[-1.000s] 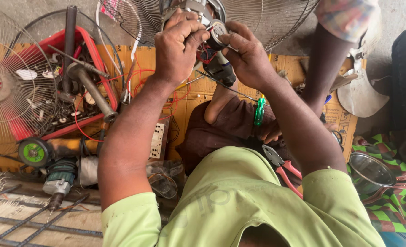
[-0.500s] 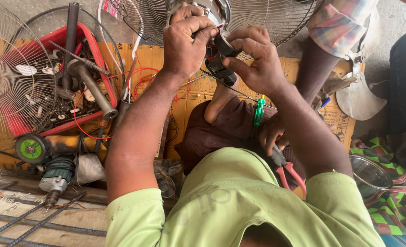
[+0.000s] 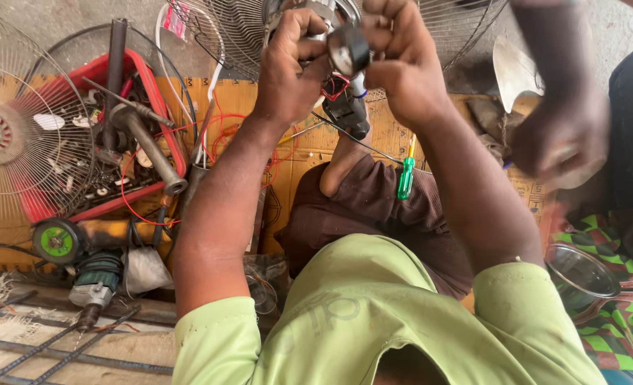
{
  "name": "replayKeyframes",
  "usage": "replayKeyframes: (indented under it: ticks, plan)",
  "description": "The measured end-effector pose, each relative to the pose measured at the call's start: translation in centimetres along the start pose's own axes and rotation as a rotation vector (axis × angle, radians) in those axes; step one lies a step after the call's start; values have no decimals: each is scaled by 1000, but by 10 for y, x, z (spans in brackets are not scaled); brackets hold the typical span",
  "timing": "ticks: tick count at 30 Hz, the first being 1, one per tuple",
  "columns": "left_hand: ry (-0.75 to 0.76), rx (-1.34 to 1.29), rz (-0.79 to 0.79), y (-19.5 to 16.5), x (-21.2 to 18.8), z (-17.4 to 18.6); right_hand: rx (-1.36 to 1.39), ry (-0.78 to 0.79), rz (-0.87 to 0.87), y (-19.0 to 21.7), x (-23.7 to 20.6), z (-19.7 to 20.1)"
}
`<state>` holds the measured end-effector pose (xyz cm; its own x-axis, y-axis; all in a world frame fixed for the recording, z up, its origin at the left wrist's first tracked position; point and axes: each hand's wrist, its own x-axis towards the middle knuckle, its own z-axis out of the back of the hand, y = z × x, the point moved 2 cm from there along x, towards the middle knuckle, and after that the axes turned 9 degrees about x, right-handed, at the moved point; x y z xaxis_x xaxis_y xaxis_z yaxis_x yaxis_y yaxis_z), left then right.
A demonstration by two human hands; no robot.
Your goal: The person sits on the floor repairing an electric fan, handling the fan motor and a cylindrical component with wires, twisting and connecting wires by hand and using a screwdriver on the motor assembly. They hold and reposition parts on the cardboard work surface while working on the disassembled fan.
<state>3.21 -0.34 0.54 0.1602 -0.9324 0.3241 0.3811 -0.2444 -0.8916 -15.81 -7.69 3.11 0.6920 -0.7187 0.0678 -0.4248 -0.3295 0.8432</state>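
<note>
Cardboard covers the floor [image 3: 373, 135] under scattered fan parts. Both hands have risen toward the far edge: left hand [image 3: 291, 60] and right hand [image 3: 402, 64] clamp the fan motor [image 3: 345, 46] between them. Nearer lies a green screwdriver [image 3: 406, 178]; a red crate [image 3: 152, 107] sits left.

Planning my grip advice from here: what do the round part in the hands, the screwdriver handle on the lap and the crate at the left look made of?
Round part: apparently metal, dull grey sheen on its face, gripped by left hand and right hand.
Screwdriver handle: translucent green plastic, glossy.
Crate: red plastic by its look, moulded rim, scuffed.
</note>
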Motion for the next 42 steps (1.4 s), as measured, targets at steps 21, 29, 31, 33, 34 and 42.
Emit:
replayKeyframes:
  ticks: [21, 29, 31, 33, 34, 42]
  plan:
    - [-62, 526, -188, -21, 2, -6, -434, 27, -47, 4, -8, 29]
    - [25, 498, -185, -19, 3, -6, -247, -19, -228, -2, 7, 34]
    - [49, 504, -154, -20, 3, -7, -92, -11, -322, -1, 8, 37]
    - [50, 494, -145, -20, 4, -7, -112, -11, -334, 2, 9, 38]
    - [50, 491, -145, -20, 5, -8, -122, -10, -336, 4, 10, 37]
    - [1, 521, -109, -18, 8, -13, -845, -44, -224, 25, 12, 15]
